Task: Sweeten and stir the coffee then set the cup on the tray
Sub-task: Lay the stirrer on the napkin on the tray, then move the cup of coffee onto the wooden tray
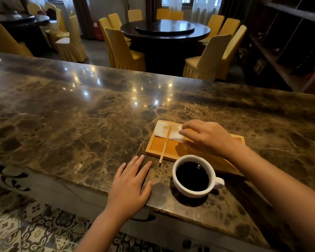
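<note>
Right hand [208, 136], fingers curled over the tray [154, 148] to take white packets [168, 132]; grip undeterminable; left hand [130, 186] flat, empty, beside the cup [194, 176].

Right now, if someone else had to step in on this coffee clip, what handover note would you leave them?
Left hand: flat on the marble counter, holding nothing.
Right hand: over the wooden tray, fingers at the white packet; a firm grip cannot be confirmed.
Stir stick: lying across the tray, its near end over the edge.
Cup: full of black coffee, on the counter in front of the tray.
Done: nothing visible.
Left: sweeten, stir, set cup on tray.
</note>
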Available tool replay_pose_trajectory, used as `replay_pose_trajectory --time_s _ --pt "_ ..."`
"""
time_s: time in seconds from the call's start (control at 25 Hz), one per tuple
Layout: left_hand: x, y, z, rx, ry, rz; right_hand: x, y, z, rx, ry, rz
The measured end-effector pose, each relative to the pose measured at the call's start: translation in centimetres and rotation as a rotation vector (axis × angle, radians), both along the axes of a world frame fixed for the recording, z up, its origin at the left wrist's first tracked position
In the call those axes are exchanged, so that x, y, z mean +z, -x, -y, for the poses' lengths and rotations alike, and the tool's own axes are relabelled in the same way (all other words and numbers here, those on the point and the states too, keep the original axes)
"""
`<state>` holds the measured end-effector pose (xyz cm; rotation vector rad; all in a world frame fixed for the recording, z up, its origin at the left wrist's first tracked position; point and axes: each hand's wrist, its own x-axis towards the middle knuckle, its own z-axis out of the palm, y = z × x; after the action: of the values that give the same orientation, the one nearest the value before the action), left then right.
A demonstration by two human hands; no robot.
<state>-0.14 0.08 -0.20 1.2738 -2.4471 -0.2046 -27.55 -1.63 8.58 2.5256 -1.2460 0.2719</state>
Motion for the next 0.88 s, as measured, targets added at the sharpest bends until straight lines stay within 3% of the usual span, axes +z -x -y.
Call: replay_pose_trajectory --time_s 0.16,0.28,0.4,0.52,0.72,0.88 --pt "-0.1 -0.1 0.1 -0.018 0.01 -0.003 0.2 1.7 -5.8 -0.408 -0.147 0.479" --pt "-0.3 -0.1 0.3 -0.024 0.014 0.015 -0.4 1.6 -10.3 -0.548 -0.348 0.769" --pt "-0.3 -0.2 0.3 -0.028 0.018 0.018 -1.6 0.7 -12.9 -0.579 -0.508 0.923" --pt "-0.2 -0.1 0.2 -0.033 0.021 0.027 -3.0 -0.4 -13.5 -0.569 -0.526 1.01" --pt "-0.1 -0.2 0.3 -0.032 0.021 0.036 -4.8 -2.1 -13.7 -0.561 -0.585 1.434" --pt "-0.1 -0.2 0.3 -0.036 0.012 0.031 -5.5 -3.0 -14.0 -0.515 -0.541 1.504"
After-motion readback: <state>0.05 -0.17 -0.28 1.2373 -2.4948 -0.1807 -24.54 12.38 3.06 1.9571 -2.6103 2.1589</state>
